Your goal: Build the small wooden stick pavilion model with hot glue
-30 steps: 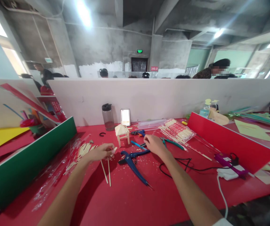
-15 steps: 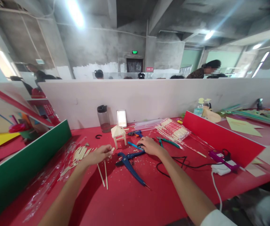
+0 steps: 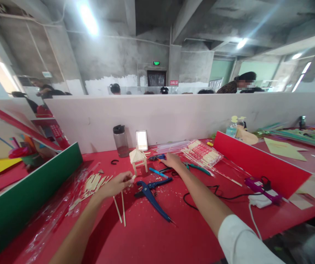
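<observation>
In the head view, the right hand (image 3: 172,161) has just moved farther, up to the blue glue gun (image 3: 154,158), so that tool is now in reach. I can't tell if its grip is closed. The left hand (image 3: 121,184) pinches a small, pale wood bit (image 3: 134,177). Beyond it, a little stick house (image 3: 137,157) with a pointy roof stands on the red surface (image 3: 179,234).
</observation>
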{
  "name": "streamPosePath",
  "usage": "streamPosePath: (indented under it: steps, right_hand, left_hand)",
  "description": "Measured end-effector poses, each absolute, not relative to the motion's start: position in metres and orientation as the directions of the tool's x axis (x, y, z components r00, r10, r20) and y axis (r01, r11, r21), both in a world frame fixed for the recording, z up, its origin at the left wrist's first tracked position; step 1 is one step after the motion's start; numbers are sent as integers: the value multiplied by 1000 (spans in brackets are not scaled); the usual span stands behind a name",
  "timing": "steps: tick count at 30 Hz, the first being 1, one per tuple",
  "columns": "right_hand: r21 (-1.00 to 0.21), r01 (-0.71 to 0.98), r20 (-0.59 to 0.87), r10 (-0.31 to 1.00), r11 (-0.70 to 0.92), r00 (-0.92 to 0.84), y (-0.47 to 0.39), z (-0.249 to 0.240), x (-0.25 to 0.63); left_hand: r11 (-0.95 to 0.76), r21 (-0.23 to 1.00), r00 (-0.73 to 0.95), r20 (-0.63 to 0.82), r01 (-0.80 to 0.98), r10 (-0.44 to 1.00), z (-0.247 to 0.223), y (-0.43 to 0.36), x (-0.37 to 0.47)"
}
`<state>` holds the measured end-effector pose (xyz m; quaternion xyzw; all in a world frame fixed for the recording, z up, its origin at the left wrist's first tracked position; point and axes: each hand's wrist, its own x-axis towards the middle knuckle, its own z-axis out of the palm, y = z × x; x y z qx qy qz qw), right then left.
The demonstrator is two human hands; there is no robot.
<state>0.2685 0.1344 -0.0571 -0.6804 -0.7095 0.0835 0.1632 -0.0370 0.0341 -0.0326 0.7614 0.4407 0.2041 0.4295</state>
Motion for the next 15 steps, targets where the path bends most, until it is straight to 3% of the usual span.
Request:
streamPosePath:
  steps: [5, 12, 15]
  right_hand:
    - [-420, 908, 15, 1000, 9, -3, 153, -59, 270]
    - [-683, 728, 104, 995, 65, 9, 130, -48, 294]
    - [-815, 556, 180, 983, 166, -30, 106, -42, 300]
  left_hand:
    - [-229, 840, 524, -74, 491, 849, -36, 35, -35]
    - [-297, 844, 549, 4, 446, 836, -30, 33, -28]
    - [-307, 850, 537, 34, 428, 843, -24, 28, -23]
